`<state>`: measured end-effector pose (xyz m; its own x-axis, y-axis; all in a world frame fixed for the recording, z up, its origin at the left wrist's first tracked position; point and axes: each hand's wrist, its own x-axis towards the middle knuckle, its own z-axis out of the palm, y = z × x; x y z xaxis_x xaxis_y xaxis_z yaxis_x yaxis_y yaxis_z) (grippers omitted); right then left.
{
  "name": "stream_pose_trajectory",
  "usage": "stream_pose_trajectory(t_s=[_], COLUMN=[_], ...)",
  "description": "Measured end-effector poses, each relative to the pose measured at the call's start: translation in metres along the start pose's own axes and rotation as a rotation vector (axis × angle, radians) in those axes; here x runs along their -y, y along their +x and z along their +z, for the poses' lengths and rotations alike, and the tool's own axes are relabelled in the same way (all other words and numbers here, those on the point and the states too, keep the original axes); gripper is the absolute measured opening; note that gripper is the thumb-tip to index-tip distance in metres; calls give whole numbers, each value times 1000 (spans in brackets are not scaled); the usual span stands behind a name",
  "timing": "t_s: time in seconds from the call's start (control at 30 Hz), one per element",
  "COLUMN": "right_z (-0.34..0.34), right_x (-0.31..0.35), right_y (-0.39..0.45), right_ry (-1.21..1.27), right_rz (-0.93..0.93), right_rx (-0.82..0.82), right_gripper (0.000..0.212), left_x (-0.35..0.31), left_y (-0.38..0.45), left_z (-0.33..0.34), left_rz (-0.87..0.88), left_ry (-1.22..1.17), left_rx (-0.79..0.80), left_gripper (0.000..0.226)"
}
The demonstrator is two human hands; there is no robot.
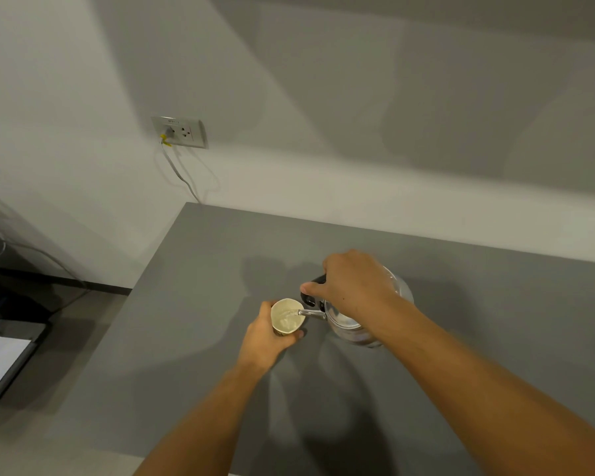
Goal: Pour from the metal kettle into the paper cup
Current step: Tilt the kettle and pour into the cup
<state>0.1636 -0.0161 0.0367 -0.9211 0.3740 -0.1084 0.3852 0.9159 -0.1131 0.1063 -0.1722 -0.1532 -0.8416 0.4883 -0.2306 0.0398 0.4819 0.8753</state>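
Note:
A small paper cup (287,316) with a pale inside stands on the grey table (203,262), and my left hand (267,338) is wrapped around its side. My right hand (351,285) grips the black handle of the metal kettle (349,326), which is tilted to the left. The kettle's thin spout reaches over the cup's rim, and a stream of water runs from it into the cup. My right hand and forearm hide much of the kettle's body.
The table's left edge runs diagonally, with floor beyond it. A wall socket (181,131) with a plugged-in cable sits on the white wall behind. Dark equipment and a white sheet (0,359) lie at the far left.

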Motion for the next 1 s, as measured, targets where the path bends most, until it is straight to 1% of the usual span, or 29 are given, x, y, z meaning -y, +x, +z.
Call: stream_pose_trajectory(t_s=[0.5, 1.0], right_z=[0, 3], right_x=[4, 6], right_y=[2, 3], right_ry=[-56, -45], right_rz=[-19, -22], right_rx=[-28, -39], right_gripper=[47, 46], left_x=[-3, -2], left_y=[-2, -1], left_z=[-1, -1], left_rz=[5, 7], left_ry=[-11, -8], left_rx=[2, 4], left_gripper=[65, 65])
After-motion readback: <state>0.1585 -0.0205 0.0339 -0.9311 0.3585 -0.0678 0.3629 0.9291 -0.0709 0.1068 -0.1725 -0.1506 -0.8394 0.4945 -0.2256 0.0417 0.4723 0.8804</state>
